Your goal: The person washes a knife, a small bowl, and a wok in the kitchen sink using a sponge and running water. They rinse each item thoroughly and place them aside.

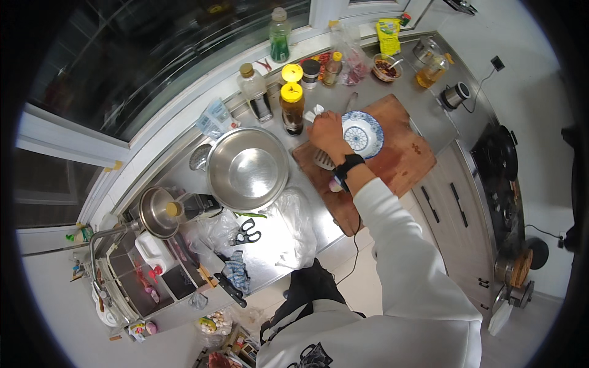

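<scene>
My right hand, with a dark watch at the wrist, pinches a crumpled white piece, perhaps tissue or plastic. Beside it a blue-and-white patterned bowl stands empty on the wooden cutting board. Partly under the hand and wrist lie a slotted metal tool and a purplish-white onion or similar bulb. A knife or utensil handle shows behind the bowl. At the bottom edge a reddish, finger-like shape may be my left hand; it is cut off and unclear.
Left of the board are a large steel basin, plastic bags, black-handled scissors and a cleaver-like knife's handle at the counter edge. Bottles stand behind. The sink is far left, a black wok far right.
</scene>
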{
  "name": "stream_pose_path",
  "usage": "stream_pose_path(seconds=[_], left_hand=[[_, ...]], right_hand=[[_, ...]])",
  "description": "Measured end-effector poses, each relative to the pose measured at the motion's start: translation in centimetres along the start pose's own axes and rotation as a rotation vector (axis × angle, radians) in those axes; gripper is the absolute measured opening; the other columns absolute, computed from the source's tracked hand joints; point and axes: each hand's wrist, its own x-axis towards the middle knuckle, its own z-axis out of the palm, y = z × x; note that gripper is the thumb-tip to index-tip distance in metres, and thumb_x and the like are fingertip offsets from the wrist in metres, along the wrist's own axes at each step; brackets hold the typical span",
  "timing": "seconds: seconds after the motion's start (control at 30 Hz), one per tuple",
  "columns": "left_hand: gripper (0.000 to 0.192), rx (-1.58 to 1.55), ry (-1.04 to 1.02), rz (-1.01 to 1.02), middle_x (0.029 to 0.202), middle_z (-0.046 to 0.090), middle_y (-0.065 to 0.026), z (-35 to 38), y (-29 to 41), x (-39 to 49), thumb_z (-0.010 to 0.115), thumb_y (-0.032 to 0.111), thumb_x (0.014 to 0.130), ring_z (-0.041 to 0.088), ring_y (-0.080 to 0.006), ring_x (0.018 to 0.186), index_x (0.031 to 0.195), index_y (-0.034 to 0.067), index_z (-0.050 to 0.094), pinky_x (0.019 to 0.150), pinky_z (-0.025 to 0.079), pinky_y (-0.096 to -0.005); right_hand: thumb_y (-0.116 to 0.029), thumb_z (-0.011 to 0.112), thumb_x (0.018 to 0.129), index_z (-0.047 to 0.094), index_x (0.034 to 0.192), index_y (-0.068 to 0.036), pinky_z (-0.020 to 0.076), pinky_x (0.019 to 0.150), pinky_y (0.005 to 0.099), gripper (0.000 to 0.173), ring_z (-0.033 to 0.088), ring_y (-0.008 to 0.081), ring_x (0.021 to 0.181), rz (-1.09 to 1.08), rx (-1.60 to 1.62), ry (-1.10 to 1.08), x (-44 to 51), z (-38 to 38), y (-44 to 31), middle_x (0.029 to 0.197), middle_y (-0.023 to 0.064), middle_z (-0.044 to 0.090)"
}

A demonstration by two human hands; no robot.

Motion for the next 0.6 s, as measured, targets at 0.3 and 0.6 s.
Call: stream_pose_path(seconds=[0.3, 0.6], left_hand=[[0.055, 0.534, -0.078, 0.042, 0.157, 0.033, -0.0192, 13.7, 1.0, -6.7, 0.032, 0.033, 0.107, 0.031, -0.0376, 0.145, 0.153, 0.002, 0.029, 0.121, 0.028, -0.0481], [0.06, 1.041, -0.834, 0.645, 0.15, 0.041, -0.0237, 23.3, -1.6, -15.1, 0.045, 0.023, 0.103, 0.044, -0.0407, 0.135, 0.155, 0.001, 0.024, 0.107, 0.043, -0.0474]], right_hand=[[0.002, 0.068, 0.084, 0.06, 0.107, -0.005, 0.0526, 0.079, 0.0295, 0.026, 0.064, 0.0166, 0.091, 0.069, 1.311, 0.215, -17.2, -7.2, -2.8, 0.103, 0.0065, 0.065], [-0.002, 0.062, 0.077, 0.063, 0.089, -0.007, 0.0487, 0.072, 0.0422, 0.013, 0.062, 0.0321, 0.085, -0.767, 1.112, -0.268, -37.9, -6.0, -17.1, 0.088, 0.0133, 0.064]])
